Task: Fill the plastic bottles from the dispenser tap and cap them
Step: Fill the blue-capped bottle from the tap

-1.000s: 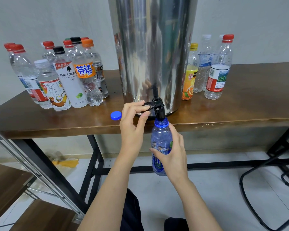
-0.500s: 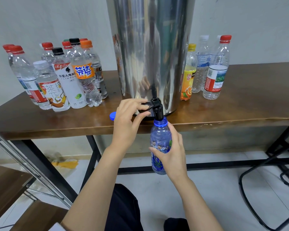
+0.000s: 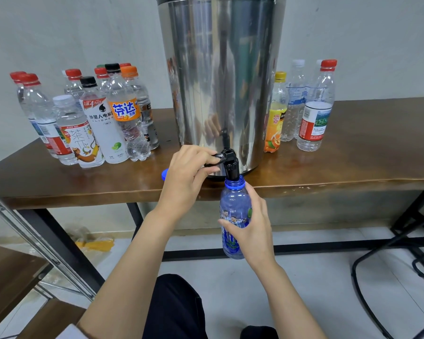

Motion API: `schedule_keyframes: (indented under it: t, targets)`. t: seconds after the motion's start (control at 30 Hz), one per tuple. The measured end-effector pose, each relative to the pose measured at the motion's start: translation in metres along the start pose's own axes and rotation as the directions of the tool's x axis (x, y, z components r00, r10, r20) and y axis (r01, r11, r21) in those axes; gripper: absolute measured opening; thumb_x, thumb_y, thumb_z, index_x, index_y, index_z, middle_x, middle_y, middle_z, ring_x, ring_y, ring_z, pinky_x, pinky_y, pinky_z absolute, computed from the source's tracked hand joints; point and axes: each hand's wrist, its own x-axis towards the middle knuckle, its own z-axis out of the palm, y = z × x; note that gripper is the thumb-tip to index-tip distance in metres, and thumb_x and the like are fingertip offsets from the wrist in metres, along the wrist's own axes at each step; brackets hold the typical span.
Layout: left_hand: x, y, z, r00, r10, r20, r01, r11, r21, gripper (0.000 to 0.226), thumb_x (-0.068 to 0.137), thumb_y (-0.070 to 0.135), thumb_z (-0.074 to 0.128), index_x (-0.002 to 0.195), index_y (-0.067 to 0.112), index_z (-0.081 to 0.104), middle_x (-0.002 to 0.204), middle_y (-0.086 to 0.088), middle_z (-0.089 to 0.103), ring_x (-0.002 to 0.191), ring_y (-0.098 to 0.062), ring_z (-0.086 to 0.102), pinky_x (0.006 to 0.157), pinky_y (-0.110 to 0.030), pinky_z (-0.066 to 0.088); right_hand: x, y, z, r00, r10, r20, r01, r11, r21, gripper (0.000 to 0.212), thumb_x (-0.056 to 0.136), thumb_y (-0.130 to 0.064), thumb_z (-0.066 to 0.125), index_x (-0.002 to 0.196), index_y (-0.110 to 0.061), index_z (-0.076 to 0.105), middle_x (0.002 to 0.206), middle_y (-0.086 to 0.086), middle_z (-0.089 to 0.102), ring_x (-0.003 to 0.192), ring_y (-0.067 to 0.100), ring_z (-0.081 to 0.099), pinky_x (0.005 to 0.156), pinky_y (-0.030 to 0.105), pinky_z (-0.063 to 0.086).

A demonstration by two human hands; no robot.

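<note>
A tall steel dispenser (image 3: 220,77) stands on the wooden table (image 3: 340,167). Its black tap (image 3: 230,165) juts over the table's front edge. My left hand (image 3: 186,179) pinches the tap's lever between thumb and fingers. My right hand (image 3: 252,223) holds a blue plastic bottle (image 3: 233,209) upright below the table edge, its open neck right under the spout. The bottle's blue cap (image 3: 165,174) lies on the table, mostly hidden behind my left hand.
Several capped bottles (image 3: 91,118) cluster at the table's left. A yellow-capped juice bottle (image 3: 275,113) and three more bottles, one red-capped (image 3: 315,106), stand right of the dispenser. Black table legs and a black metal chair frame (image 3: 387,265) are below; a metal rack (image 3: 34,243) is at left.
The view has shifted slightly; my left hand slid a little left over the blue cap. Both hands keep their grips on the lever and the bottle.
</note>
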Motion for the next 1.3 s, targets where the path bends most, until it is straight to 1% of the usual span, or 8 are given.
schedule_keyframes:
  t: [0.2,0.37,0.57,0.7,0.8,0.93,1.07,1.3]
  targets:
    - [0.017,0.003,-0.012,0.997,0.043,0.071,-0.048,0.997,0.065,0.005,0.093,0.028,0.058,0.097,0.025,0.06,0.102,0.003,0.067,0.1,-0.018,0.053,0.09,-0.04,0.041,0.002,-0.001,0.0,1.0,-0.01,0.007,0.01,1.0,-0.001,0.097,0.073,-0.018,0.087,0.132,-0.064,0.025,0.128,-0.023,0.04,0.108,-0.026,0.043,0.086,0.019,0.041]
    - [0.039,0.019,-0.017,0.989,0.038,0.144,-0.065,0.981,0.185,0.023,0.094,0.038,0.053,0.093,0.02,0.068,0.087,0.009,0.059,0.095,-0.018,0.046,0.086,-0.035,0.032,0.003,0.0,0.002,1.0,-0.009,0.007,0.009,1.0,0.014,0.096,0.073,-0.017,0.087,0.132,-0.064,0.026,0.13,-0.023,0.041,0.109,-0.025,0.043,0.086,0.016,0.041]
    - [0.055,0.032,-0.008,0.988,-0.007,0.154,-0.034,0.965,0.259,0.022,0.095,0.038,0.059,0.111,0.027,0.069,0.088,0.008,0.063,0.097,-0.018,0.049,0.087,-0.029,0.022,0.005,-0.003,0.002,1.0,-0.019,0.002,0.019,1.0,0.012,0.096,0.073,-0.016,0.086,0.129,-0.065,0.026,0.132,-0.021,0.042,0.109,-0.022,0.045,0.088,0.019,0.042]
    - [0.039,0.019,-0.013,0.974,-0.227,0.023,0.225,0.972,0.072,0.032,0.097,0.037,0.055,0.127,0.028,0.063,0.109,0.01,0.065,0.102,-0.016,0.054,0.09,-0.035,0.04,0.005,-0.003,0.002,0.999,-0.032,0.004,0.032,0.999,0.007,0.095,0.073,-0.016,0.086,0.131,-0.064,0.027,0.133,-0.022,0.041,0.11,-0.023,0.044,0.087,0.018,0.042]
    - [0.027,-0.009,-0.026,0.869,-0.48,-0.116,0.477,0.877,-0.054,0.027,0.099,0.026,0.057,0.124,0.016,0.063,0.112,0.0,0.065,0.091,-0.01,0.058,0.089,-0.035,0.048,0.005,-0.003,0.003,1.0,-0.029,0.008,0.029,0.999,0.018,0.096,0.072,-0.016,0.087,0.132,-0.062,0.028,0.133,-0.022,0.041,0.111,-0.024,0.043,0.088,0.02,0.044]
    - [0.004,-0.043,-0.04,0.733,-0.677,-0.067,0.679,0.725,0.115,0.039,0.095,0.026,0.065,0.13,0.009,0.06,0.126,-0.007,0.063,0.11,-0.02,0.058,0.091,-0.023,0.04,0.003,0.0,0.004,1.0,-0.017,0.005,0.017,0.999,0.029,0.097,0.07,-0.017,0.088,0.128,-0.067,0.029,0.133,-0.024,0.042,0.113,-0.019,0.045,0.09,0.023,0.046]
    - [-0.005,-0.063,-0.037,0.656,-0.742,0.137,0.651,0.648,0.396,0.059,0.093,0.032,0.068,0.144,0.01,0.048,0.145,-0.013,0.051,0.135,-0.033,0.041,0.11,-0.042,0.034,0.001,0.001,0.005,1.0,-0.007,0.005,0.007,0.999,0.032,0.096,0.07,-0.018,0.088,0.127,-0.068,0.03,0.132,-0.025,0.042,0.113,-0.018,0.047,0.09,0.023,0.047]
    - [-0.015,-0.069,-0.023,0.703,-0.691,0.168,0.561,0.683,0.467,0.04,0.094,0.016,0.067,0.133,0.009,0.061,0.135,-0.014,0.059,0.126,-0.034,0.049,0.105,-0.042,0.038,-0.006,0.001,0.003,0.999,0.005,0.037,-0.006,0.999,0.035,0.095,0.072,-0.015,0.087,0.134,-0.059,0.029,0.124,-0.031,0.04,0.11,-0.024,0.045,0.084,0.015,0.045]
